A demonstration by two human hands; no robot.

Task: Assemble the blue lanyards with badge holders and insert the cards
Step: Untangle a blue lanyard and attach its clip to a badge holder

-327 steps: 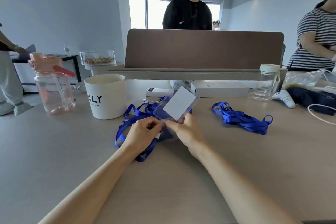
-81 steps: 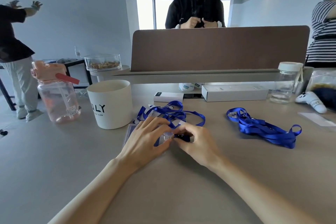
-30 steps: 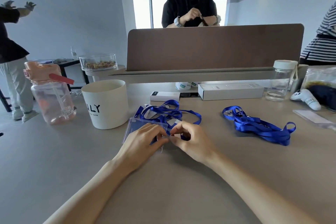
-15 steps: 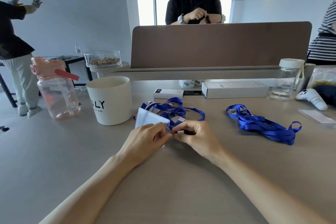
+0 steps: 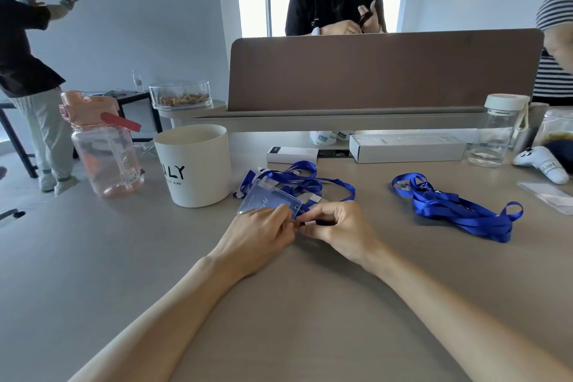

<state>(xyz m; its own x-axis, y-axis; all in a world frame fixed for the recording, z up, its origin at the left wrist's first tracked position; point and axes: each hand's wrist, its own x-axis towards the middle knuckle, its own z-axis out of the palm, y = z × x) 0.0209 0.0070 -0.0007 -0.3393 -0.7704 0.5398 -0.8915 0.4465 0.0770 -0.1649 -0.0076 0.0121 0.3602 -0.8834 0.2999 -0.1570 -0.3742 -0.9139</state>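
Desk: grey top carrying everything below.
Water bottle: pink and see-through, upright at the far left.
Cup: white with dark lettering, upright, just right of the water bottle.
Badge holder: clear plastic, tilted, just right of the cup, its near edge in the left hand.
Left hand: fingers curled, pinching the badge holder's near edge.
Lanyard: blue, a loose tangle lying behind both hands, with one end leading into the right hand.
Right hand: fingers curled, thumb and forefinger pinching the lanyard's end at a small white tab, fingertips meeting those of the left hand.
Second lanyard: blue bundle lying on the desk, well right of the hands, untouched.
White box: long, lying flat at the back of the desk.
Jar: clear with a white lid, upright, right of the white box.
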